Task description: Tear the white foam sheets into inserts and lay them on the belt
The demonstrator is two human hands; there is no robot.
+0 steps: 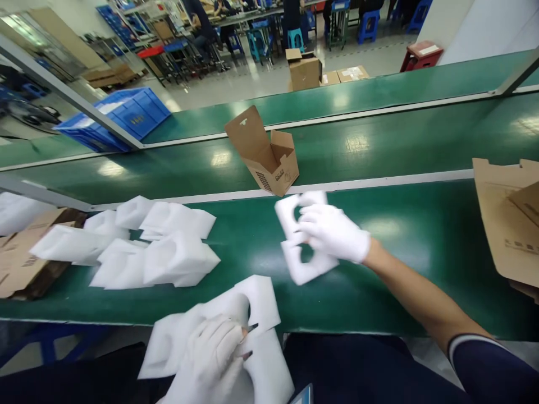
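Note:
My right hand [333,231], in a white glove, grips a white foam insert [304,264] with cut-outs, just above the green belt [379,280]. Just beyond it an open cardboard box [269,157] stands tilted with its flap raised. My left hand [210,359], also gloved, holds a stack of white foam inserts [252,306] over my lap at the near edge of the belt.
A pile of white foam pieces [160,247] lies on the belt at left, beside flat cardboard [25,264]. More flattened cartons [505,224] lie at the right edge. A blue crate [122,115] sits beyond the conveyor; people work at distant benches.

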